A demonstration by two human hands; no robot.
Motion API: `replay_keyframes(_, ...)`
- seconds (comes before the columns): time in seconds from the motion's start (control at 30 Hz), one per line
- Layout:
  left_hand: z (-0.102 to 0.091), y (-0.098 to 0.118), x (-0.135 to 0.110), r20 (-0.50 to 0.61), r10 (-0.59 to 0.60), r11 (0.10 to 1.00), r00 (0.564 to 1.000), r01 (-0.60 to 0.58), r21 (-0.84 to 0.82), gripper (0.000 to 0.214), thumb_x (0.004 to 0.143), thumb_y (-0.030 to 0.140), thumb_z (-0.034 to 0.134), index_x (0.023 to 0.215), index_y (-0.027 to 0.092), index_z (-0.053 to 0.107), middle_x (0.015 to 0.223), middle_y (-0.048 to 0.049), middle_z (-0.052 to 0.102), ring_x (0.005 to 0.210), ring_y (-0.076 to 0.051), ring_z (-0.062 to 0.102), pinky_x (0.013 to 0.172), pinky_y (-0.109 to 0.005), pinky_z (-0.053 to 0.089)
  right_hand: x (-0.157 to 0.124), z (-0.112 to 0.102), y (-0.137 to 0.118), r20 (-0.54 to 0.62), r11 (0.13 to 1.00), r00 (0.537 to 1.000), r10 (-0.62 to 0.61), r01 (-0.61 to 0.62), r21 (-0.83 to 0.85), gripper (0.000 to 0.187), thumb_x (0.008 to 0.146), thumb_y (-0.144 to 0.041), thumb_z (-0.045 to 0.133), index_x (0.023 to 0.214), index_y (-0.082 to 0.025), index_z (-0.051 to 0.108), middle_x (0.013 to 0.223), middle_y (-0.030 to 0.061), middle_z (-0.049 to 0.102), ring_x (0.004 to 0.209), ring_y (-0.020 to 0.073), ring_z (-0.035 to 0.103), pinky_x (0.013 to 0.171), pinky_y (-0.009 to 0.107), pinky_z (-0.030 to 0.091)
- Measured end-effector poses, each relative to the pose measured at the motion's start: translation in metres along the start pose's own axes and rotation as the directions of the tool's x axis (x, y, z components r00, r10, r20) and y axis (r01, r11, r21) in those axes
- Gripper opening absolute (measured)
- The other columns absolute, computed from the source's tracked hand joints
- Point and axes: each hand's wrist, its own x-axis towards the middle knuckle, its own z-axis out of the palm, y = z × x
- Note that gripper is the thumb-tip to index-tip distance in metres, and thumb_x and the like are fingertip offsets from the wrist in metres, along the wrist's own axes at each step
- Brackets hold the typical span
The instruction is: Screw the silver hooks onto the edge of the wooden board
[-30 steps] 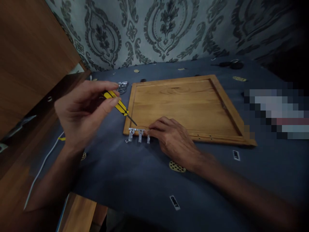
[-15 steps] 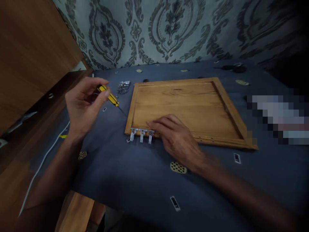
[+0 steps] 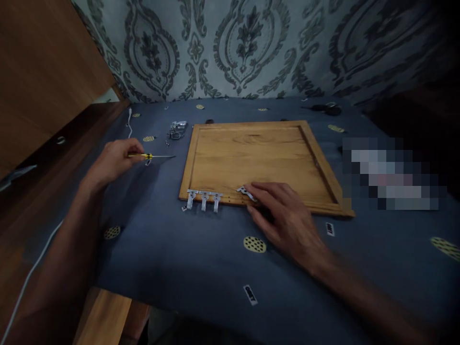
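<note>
A shallow wooden tray-like panel (image 3: 251, 158) lies on a dark blue patterned cloth. Three small metal brackets (image 3: 203, 199) sit along its near rim at the left corner. My left hand (image 3: 114, 160) is closed round the handle of a yellow-and-black screwdriver (image 3: 153, 156), which lies low over the cloth, left of the panel, tip pointing right. My right hand (image 3: 283, 213) rests on the near rim, fingers curled, fingertips touching another small metal bracket (image 3: 245, 191).
A cluster of loose metal hardware (image 3: 177, 129) lies by the panel's far left corner. A dark object (image 3: 325, 109) sits at the back right. A brown wooden cabinet side (image 3: 43, 72) rises on the left, with a white cable (image 3: 28, 278) below. A blurred patch is at the right.
My left hand has carried the screwdriver away from the brackets, leftward and down to the cloth. My right hand has slid right along the rim to a fourth bracket.
</note>
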Motion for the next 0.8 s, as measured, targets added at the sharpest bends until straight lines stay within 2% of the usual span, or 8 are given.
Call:
replay_keyframes(0.13,0.001,0.007,-0.005,0.241,-0.09,0.995,0.966,0.079,0.054,0.036,0.075,0.057,0.067,0.082,0.022,0.067,0.075,-0.0016,0.072,0.068,-0.02,0.063,0.062,-0.03,0.045,-0.004,0.0,0.0,0.039,0.999,0.999,0.034,-0.035,0.019,0.036,0.096,-0.02,0.054,0.131,-0.021,0.062,0.107,0.0114,0.072,0.099,0.0298,0.065,0.085,0.05,0.055)
replay_keyframes(0.23,0.003,0.009,-0.004,0.314,-0.128,0.99,0.941,0.104,0.092,0.037,0.074,0.058,0.064,0.084,0.023,0.067,0.079,-0.003,0.073,0.071,-0.023,0.065,0.065,-0.031,0.045,-0.001,0.001,0.001,-0.001,0.998,0.999,0.04,-0.04,0.051,0.032,0.097,-0.017,0.051,0.126,-0.022,0.065,0.102,0.0096,0.073,0.093,0.0274,0.066,0.084,0.047,0.055)
replay_keyframes(0.3,0.004,0.009,-0.002,0.261,-0.092,0.992,0.961,0.065,0.11,0.036,0.077,0.057,0.062,0.083,0.023,0.068,0.078,-0.0024,0.073,0.069,-0.021,0.064,0.063,-0.03,0.044,0.0,0.001,0.003,-0.02,0.996,0.998,0.052,-0.05,0.079,0.032,0.097,-0.016,0.051,0.124,-0.024,0.068,0.099,0.0083,0.074,0.09,0.0264,0.067,0.081,0.046,0.056)
replay_keyframes(0.4,0.007,0.014,-0.001,0.08,0.004,0.992,0.997,-0.014,0.129,0.036,0.077,0.058,0.064,0.081,0.022,0.068,0.071,-0.0007,0.071,0.061,-0.018,0.059,0.057,-0.028,0.039,0.0,0.002,0.005,-0.04,0.993,0.997,0.071,-0.067,0.094,0.03,0.097,-0.017,0.052,0.121,-0.024,0.07,0.096,0.0076,0.075,0.087,0.0259,0.067,0.078,0.045,0.057)
replay_keyframes(0.5,0.012,0.032,-0.004,-0.045,0.058,0.992,0.997,-0.052,0.115,0.031,0.081,0.052,0.063,0.087,0.023,0.069,0.079,-0.0017,0.073,0.068,-0.019,0.063,0.062,-0.029,0.044,0.0,0.001,0.004,-0.048,0.994,0.996,0.069,-0.065,0.083,0.029,0.097,-0.018,0.054,0.12,-0.024,0.07,0.095,0.0074,0.074,0.088,0.0257,0.067,0.077,0.043,0.057)
replay_keyframes(0.67,0.024,0.078,-0.014,-0.064,0.146,0.988,0.987,-0.143,0.052,0.019,0.089,0.04,0.058,0.092,0.024,0.069,0.087,-0.0018,0.074,0.078,-0.02,0.068,0.065,-0.029,0.048,-0.001,-0.002,0.002,-0.048,0.996,0.998,0.05,-0.046,0.081,0.033,0.097,-0.017,0.053,0.124,-0.027,0.069,0.095,0.0073,0.072,0.088,0.0255,0.066,0.079,0.046,0.057)
replay_keyframes(0.8,0.029,0.104,-0.022,-0.076,0.25,0.967,0.965,-0.252,-0.022,0.016,0.092,0.034,0.057,0.091,0.023,0.069,0.087,-0.0013,0.074,0.078,-0.018,0.069,0.066,-0.026,0.049,-0.003,-0.004,-0.001,-0.059,0.994,0.996,0.06,-0.054,0.096,0.029,0.097,-0.017,0.052,0.116,-0.025,0.073,0.088,0.0066,0.071,0.083,0.0236,0.066,0.074,0.041,0.058)
